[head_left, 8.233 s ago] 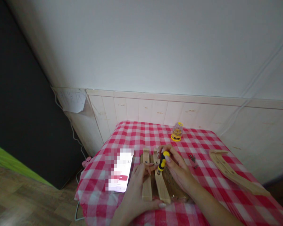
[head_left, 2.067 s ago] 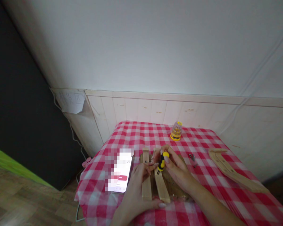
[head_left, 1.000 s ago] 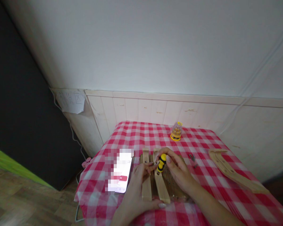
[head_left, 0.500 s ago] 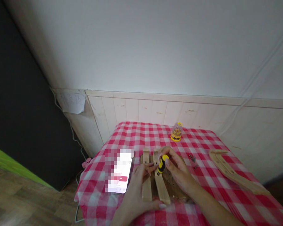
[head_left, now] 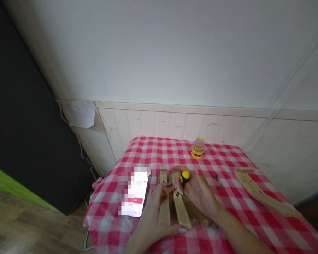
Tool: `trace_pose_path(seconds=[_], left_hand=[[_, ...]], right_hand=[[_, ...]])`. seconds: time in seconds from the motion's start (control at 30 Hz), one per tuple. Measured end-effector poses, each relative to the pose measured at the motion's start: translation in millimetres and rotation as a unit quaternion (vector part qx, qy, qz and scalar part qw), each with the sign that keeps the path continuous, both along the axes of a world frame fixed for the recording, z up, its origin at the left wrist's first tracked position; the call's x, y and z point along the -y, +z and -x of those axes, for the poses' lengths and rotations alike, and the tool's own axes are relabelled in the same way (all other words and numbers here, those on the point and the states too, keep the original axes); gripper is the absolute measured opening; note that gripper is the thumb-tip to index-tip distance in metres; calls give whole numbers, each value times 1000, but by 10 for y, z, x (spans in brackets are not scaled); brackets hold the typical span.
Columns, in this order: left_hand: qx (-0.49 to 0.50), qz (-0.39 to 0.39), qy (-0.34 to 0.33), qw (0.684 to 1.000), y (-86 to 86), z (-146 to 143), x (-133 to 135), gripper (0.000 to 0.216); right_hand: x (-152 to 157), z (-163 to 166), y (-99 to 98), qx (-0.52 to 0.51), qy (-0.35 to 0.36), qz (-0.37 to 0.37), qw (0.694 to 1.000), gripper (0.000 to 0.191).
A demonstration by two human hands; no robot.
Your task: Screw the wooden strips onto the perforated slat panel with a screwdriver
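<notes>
Two pale wooden strips, the left one (head_left: pixel 164 211) and the right one (head_left: pixel 182 213), lie side by side on a brown board (head_left: pixel 198 211) with dark specks. My left hand (head_left: pixel 156 208) is closed around the strips, its fingers over their middle and its thumb at the near end of the right strip. In my right hand (head_left: pixel 201 190) is a small yellow-and-black screwdriver (head_left: pixel 184 177), its handle end turned up towards me. Its tip is hidden by the fingers. Dark screw heads (head_left: pixel 177 194) show on the right strip, close to the fingertips of both hands.
A lit phone (head_left: pixel 136 197) lies left of my left hand. Behind the work stands a clear-topped yellow bit holder (head_left: pixel 198 148). Several loose screws (head_left: pixel 216 177) and a curved wooden piece (head_left: pixel 262 194) lie to the right on the checked tablecloth (head_left: pixel 159 150).
The screwdriver has come away from the screw head on the right strip, which now shows. My right hand has shifted its fingers towards the strip's far part. My left hand stays put.
</notes>
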State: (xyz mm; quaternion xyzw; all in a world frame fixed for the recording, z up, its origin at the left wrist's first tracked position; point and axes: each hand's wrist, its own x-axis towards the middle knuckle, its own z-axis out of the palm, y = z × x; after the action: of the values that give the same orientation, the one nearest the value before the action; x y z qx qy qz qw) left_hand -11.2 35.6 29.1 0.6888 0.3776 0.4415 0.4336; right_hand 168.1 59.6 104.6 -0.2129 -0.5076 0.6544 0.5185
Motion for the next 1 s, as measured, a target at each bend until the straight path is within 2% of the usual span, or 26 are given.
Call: trace_pose_path(seconds=[0.1,0.27,0.37,0.53,0.83,1.0], left_hand=[[2,-1,-5,1000,-7,11,7,96],[-18,3,1,1000,-7,16,4,97],[-4,-2,-6,1000,-2,5,-8,91],[9,-5,-6,1000,-24,5,-13,98],[1,-23,-10,1000,-10,18,-20,100],[-9,-16,-13,1000,-27,17,-14,103]], right_hand=[[1,9,39,-12,23,11,1000,45],[-7,5,-1,15,31,-34,999,45],[-23,-41,-53,57,2,-66,996,43],[-43,-129,-35,127,-46,-104,985,43],[-42,-119,24,120,-48,-122,984,37],[-46,-152,-26,142,-91,-129,977,38]])
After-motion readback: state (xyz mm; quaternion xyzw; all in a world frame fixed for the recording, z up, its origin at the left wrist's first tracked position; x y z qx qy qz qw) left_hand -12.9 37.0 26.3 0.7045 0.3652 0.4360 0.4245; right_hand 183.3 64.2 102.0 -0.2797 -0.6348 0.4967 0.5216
